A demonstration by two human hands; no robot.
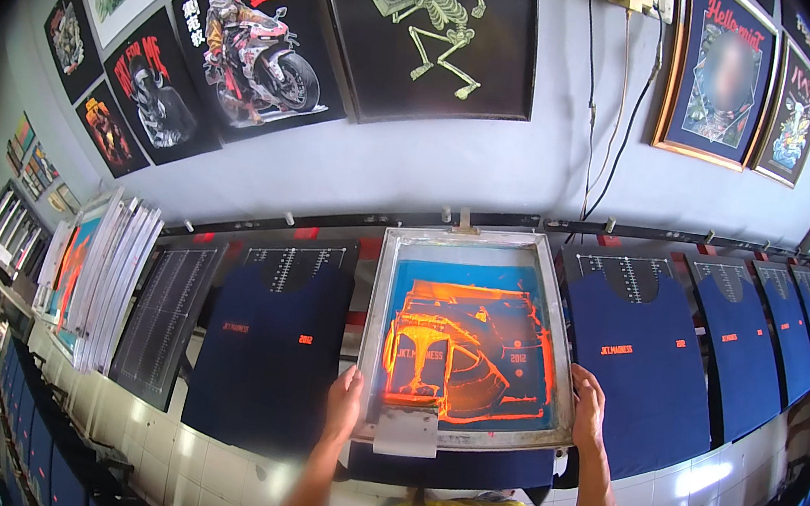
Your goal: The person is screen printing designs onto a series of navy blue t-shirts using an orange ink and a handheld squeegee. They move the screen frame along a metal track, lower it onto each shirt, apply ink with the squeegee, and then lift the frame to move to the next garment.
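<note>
A screen printing frame (pixel 382 300) with a pale metal rim lies in front of me over a navy shirt (pixel 451 466), whose lower part shows below it. Blue stencil coating and streaks of bright orange ink (pixel 422 365) cover its mesh. My left hand (pixel 344 401) is closed on the frame's left side near the lower corner. On the right side, my right hand (pixel 589 406) grips the rim, fingers partly hidden. A pale flat piece (pixel 408 429) sits over the frame's near edge, left of centre; its kind is unclear. The frame's far edge meets a small metal clamp (pixel 466 222).
Navy shirts on printing boards stand in a row, one at left (pixel 263 357) and several at right (pixel 635 379), with small orange prints. Farther left are a bare dark board (pixel 166 316) and a stack of screens (pixel 111 290). Posters (pixel 424 85) and cables (pixel 592 124) hang on the wall.
</note>
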